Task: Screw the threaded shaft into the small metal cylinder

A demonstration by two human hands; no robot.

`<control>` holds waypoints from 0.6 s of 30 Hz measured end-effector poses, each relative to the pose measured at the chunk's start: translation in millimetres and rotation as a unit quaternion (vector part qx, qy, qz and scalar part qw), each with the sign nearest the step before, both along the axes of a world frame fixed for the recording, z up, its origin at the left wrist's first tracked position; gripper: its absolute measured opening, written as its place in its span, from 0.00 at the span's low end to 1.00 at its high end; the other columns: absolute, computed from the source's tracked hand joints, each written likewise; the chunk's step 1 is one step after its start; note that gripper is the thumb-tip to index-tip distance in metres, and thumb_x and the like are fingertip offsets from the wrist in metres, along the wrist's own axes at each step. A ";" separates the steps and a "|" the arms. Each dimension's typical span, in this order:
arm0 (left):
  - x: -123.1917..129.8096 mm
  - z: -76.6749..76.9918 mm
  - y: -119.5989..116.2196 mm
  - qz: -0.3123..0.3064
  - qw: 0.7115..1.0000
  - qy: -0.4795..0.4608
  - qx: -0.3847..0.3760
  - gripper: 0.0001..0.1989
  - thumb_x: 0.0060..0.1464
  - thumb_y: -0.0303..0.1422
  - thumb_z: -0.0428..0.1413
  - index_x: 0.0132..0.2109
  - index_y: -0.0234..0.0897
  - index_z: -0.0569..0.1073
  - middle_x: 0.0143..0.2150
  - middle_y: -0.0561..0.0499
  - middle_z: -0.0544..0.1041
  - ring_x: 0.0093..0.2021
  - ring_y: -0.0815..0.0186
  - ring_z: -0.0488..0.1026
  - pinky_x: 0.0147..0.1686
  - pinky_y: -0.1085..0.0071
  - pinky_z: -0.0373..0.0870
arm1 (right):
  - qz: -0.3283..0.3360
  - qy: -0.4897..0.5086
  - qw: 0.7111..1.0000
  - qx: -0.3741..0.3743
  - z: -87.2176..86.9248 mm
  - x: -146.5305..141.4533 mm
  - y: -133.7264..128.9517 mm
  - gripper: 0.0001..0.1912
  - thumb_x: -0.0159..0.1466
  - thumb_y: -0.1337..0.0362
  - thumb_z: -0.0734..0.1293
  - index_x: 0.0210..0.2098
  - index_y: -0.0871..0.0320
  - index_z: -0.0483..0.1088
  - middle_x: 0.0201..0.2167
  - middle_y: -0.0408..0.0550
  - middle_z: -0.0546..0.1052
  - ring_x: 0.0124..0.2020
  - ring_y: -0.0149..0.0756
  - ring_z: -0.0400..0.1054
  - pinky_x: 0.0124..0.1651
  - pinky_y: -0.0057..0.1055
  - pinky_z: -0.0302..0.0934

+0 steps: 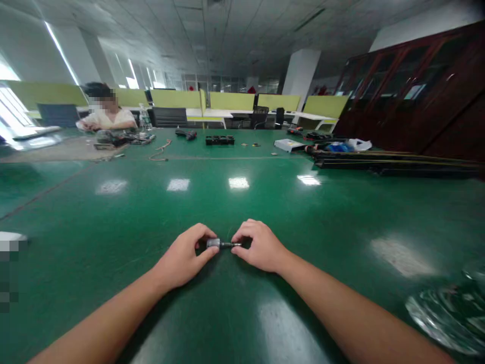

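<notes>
A small grey metal cylinder (213, 243) with a thin dark shaft (226, 244) lies level just above or on the green table, near the middle of the view. My left hand (186, 255) pinches the cylinder between thumb and fingers. On the other side, the thumb and fingers of my right hand (261, 246) close round the far end of the shaft. The fingertips hide part of both ends. Whether the piece touches the table cannot be made out.
The glossy green table (235, 207) bears a black block (220, 140), a silver box (289, 145) and long dark bars (379, 161) at its far side. A clear ridged object (450, 313) stands at the right. A person (109, 114) sits at the far left behind electronic parts.
</notes>
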State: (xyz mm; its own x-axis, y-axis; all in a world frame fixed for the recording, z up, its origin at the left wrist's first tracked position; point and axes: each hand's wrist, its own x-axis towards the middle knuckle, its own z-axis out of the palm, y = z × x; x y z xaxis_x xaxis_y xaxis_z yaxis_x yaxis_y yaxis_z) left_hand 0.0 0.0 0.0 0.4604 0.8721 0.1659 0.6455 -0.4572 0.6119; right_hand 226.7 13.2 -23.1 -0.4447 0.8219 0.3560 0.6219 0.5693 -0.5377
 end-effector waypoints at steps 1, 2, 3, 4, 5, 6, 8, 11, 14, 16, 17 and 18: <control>0.5 0.4 0.2 0.001 1.000 0.000 0.002 0.07 0.58 0.34 0.55 0.43 0.39 0.72 0.38 0.52 0.74 0.36 0.64 0.68 0.37 0.69 0.65 | -0.003 0.000 1.000 -0.001 0.7 -0.4 -0.1 0.03 0.53 0.67 0.73 0.29 0.56 0.76 0.27 0.43 0.77 0.33 0.34 0.67 0.40 0.33 0.57; 0.9 0.8 0.5 0.003 1.000 0.000 0.003 0.07 0.58 0.34 0.55 0.43 0.38 0.72 0.39 0.52 0.74 0.36 0.64 0.68 0.36 0.69 0.65 | -0.005 0.000 1.000 -0.002 1.3 -0.6 -0.2 0.03 0.53 0.66 0.73 0.29 0.56 0.76 0.28 0.43 0.77 0.33 0.34 0.67 0.40 0.33 0.57; 1.3 1.1 0.7 0.004 1.000 0.001 0.004 0.07 0.58 0.34 0.55 0.43 0.38 0.72 0.39 0.52 0.74 0.36 0.64 0.68 0.36 0.69 0.65 | -0.008 0.001 1.000 -0.003 1.8 -0.6 -0.1 0.03 0.53 0.66 0.73 0.29 0.56 0.76 0.28 0.43 0.77 0.33 0.35 0.67 0.40 0.33 0.58; 1.5 1.2 0.9 0.006 1.000 0.001 0.005 0.07 0.58 0.34 0.54 0.43 0.38 0.72 0.39 0.51 0.74 0.36 0.64 0.68 0.36 0.69 0.65 | -0.010 0.002 1.000 -0.005 2.3 -0.3 0.2 0.03 0.53 0.67 0.73 0.29 0.56 0.76 0.28 0.43 0.77 0.33 0.35 0.67 0.40 0.33 0.58; 1.6 1.3 1.1 0.008 1.000 0.003 0.006 0.07 0.58 0.34 0.54 0.43 0.38 0.72 0.38 0.51 0.74 0.36 0.64 0.68 0.36 0.69 0.65 | -0.012 0.003 1.000 -0.009 2.5 0.4 0.8 0.03 0.53 0.67 0.73 0.29 0.56 0.76 0.27 0.43 0.77 0.33 0.34 0.67 0.40 0.33 0.58; 1.5 1.1 1.3 0.011 1.000 0.004 0.007 0.08 0.58 0.35 0.54 0.43 0.38 0.72 0.38 0.51 0.74 0.35 0.64 0.68 0.35 0.69 0.65 | -0.013 0.004 1.000 -0.012 2.7 1.6 1.7 0.03 0.53 0.67 0.73 0.29 0.56 0.76 0.27 0.43 0.76 0.33 0.34 0.67 0.40 0.32 0.58; 1.1 0.6 1.8 0.015 1.000 0.005 0.007 0.08 0.58 0.35 0.54 0.43 0.38 0.72 0.38 0.51 0.73 0.35 0.64 0.68 0.35 0.69 0.65 | -0.018 0.006 1.000 -0.018 2.7 5.2 4.3 0.03 0.52 0.67 0.73 0.28 0.56 0.76 0.27 0.43 0.76 0.32 0.34 0.67 0.38 0.32 0.58; 0.5 -0.4 2.5 0.029 1.000 0.008 0.007 0.08 0.58 0.35 0.55 0.43 0.39 0.72 0.36 0.52 0.73 0.34 0.65 0.68 0.34 0.69 0.64 | -0.050 0.024 0.998 -0.035 2.8 11.8 8.7 0.03 0.52 0.69 0.72 0.28 0.57 0.76 0.26 0.44 0.75 0.31 0.33 0.66 0.36 0.30 0.58; 0.5 -0.7 2.8 0.039 0.999 0.008 0.003 0.07 0.57 0.35 0.55 0.43 0.39 0.72 0.35 0.53 0.72 0.33 0.65 0.67 0.34 0.70 0.64 | -0.067 0.039 0.996 -0.049 3.1 15.3 10.3 0.03 0.51 0.70 0.72 0.27 0.58 0.75 0.26 0.44 0.74 0.29 0.32 0.66 0.35 0.29 0.58; 0.7 -0.7 2.8 0.036 0.999 0.008 0.004 0.08 0.57 0.35 0.55 0.43 0.39 0.72 0.36 0.52 0.72 0.33 0.65 0.67 0.34 0.70 0.64 | -0.050 0.025 0.998 -0.043 3.4 14.6 9.4 0.04 0.51 0.69 0.72 0.27 0.57 0.75 0.26 0.43 0.74 0.30 0.32 0.66 0.35 0.30 0.58; 0.8 -0.7 2.8 0.035 0.999 0.008 0.005 0.08 0.57 0.35 0.55 0.43 0.39 0.72 0.36 0.52 0.72 0.33 0.65 0.67 0.34 0.70 0.64 | -0.043 0.016 0.998 -0.038 3.5 13.7 8.7 0.03 0.51 0.69 0.72 0.27 0.57 0.75 0.25 0.43 0.74 0.30 0.32 0.66 0.36 0.30 0.58; 0.8 -0.9 2.9 0.034 0.999 0.008 0.007 0.08 0.58 0.35 0.55 0.43 0.39 0.72 0.36 0.52 0.72 0.33 0.65 0.67 0.34 0.70 0.64 | -0.038 0.008 0.999 -0.034 3.5 12.6 8.0 0.03 0.51 0.69 0.73 0.27 0.57 0.75 0.25 0.43 0.74 0.30 0.32 0.66 0.36 0.30 0.58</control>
